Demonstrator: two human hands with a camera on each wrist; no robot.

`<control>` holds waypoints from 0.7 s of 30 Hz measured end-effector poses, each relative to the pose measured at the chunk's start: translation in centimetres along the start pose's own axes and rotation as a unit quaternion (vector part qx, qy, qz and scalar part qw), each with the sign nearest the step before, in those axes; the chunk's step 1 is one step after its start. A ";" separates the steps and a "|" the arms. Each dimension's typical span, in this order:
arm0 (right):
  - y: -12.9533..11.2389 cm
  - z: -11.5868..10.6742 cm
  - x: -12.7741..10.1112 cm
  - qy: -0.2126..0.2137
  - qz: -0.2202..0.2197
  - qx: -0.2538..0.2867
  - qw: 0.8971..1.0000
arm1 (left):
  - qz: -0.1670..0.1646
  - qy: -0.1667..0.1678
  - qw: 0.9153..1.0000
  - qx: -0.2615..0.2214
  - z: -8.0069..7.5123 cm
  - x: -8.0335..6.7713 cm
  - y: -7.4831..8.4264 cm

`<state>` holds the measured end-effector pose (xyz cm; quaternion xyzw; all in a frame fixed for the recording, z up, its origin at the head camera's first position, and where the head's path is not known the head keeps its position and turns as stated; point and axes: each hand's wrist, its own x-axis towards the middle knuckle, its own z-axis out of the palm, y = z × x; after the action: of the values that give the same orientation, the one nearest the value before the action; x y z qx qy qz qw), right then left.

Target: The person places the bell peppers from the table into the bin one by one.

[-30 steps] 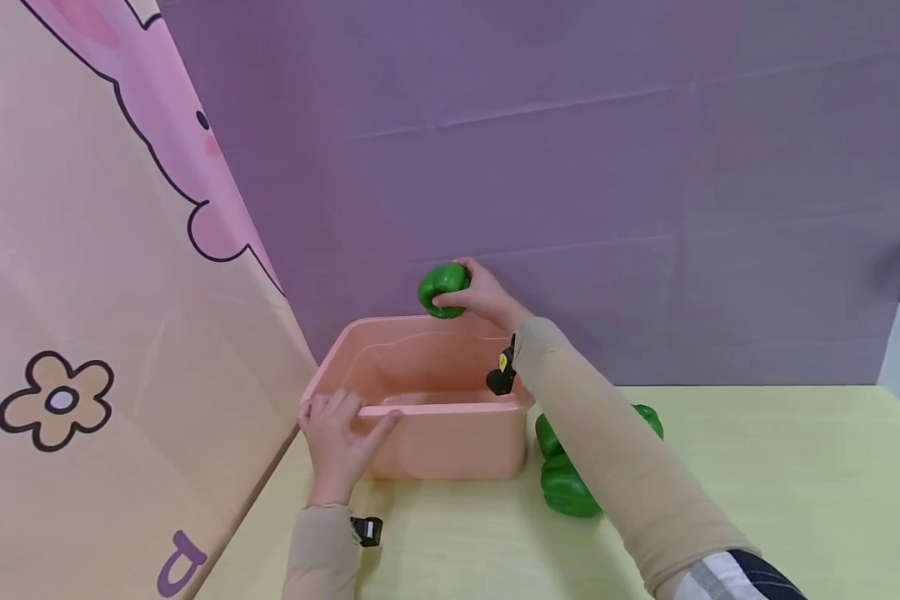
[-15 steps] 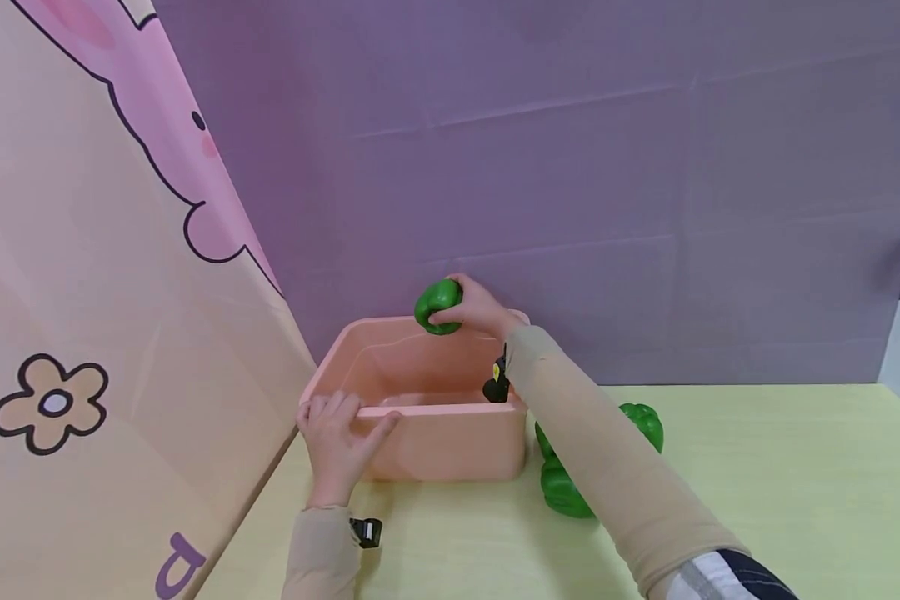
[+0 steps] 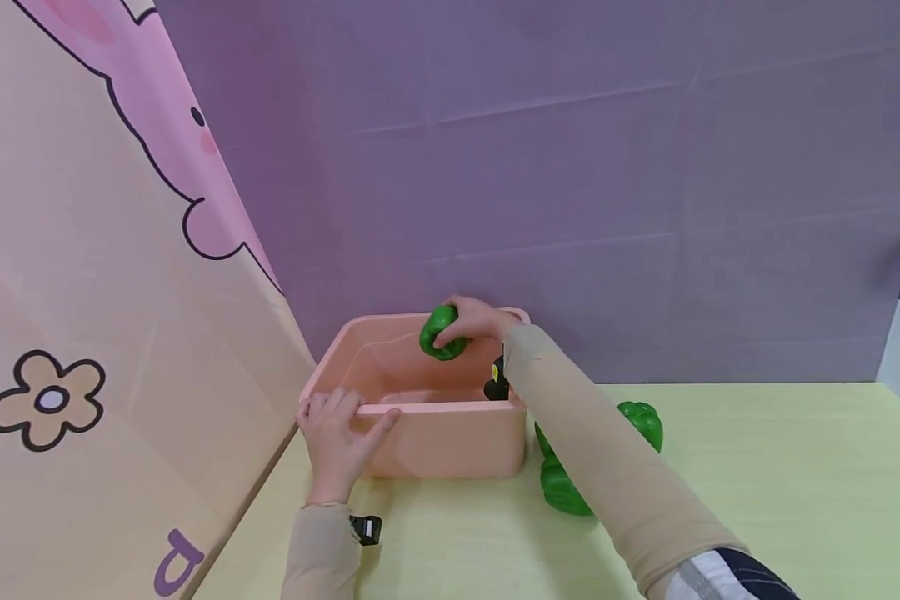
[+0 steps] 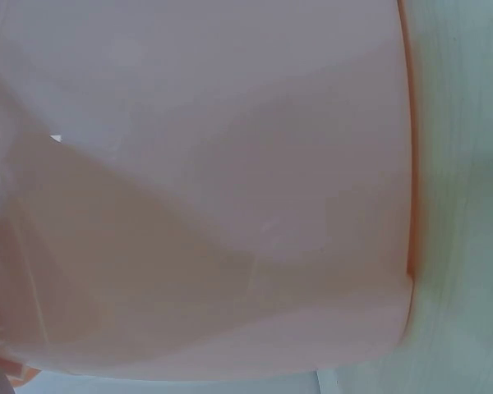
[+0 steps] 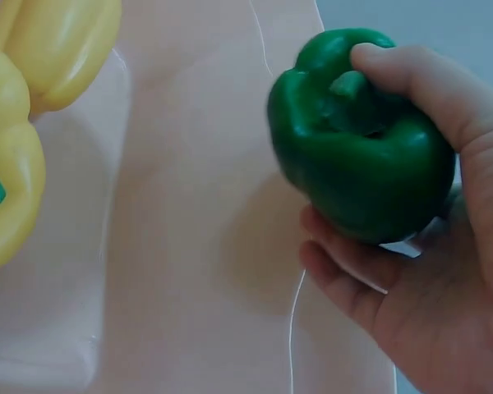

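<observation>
A green bell pepper is held in my right hand, thumb over its stem end and fingers around its far side. Hand and pepper are inside the upper back part of a pink plastic bin. My left hand grips the bin's front rim near its left corner, fingers over the edge and thumb along the rim. In the right wrist view, yellow bell peppers lie on the bin's floor, below the green pepper. The left wrist view shows only the bin's wall and some tabletop.
More green peppers lie on the pale yellow table right of the bin, partly hidden by my right forearm. A purple backdrop rises behind the bin. A printed panel stands close on the left.
My right hand has come down with the green pepper, from above the bin's back rim to within the opening. My left hand has stayed on the front rim.
</observation>
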<state>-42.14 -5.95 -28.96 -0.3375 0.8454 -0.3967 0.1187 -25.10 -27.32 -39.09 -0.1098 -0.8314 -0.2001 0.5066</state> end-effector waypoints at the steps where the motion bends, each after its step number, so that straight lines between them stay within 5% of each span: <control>1: 0.0 0.0 -0.1 -0.007 0.003 -0.004 1.000 | 0.000 0.000 1.000 0.000 0.0 0.0 0.0; 13: 1.6 -1.0 -1.3 -0.124 0.049 0.093 0.987 | -0.002 0.000 1.000 -0.010 0.3 -0.2 -0.2; 21: 1.9 -0.7 -1.6 -0.210 0.039 0.085 0.973 | 0.001 0.004 1.000 -0.008 0.0 -0.4 -0.6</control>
<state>-42.18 -3.61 -30.07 -0.3684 0.7772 -0.3829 0.3371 -25.16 -27.79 -39.59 -0.1142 -0.8277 -0.2064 0.5093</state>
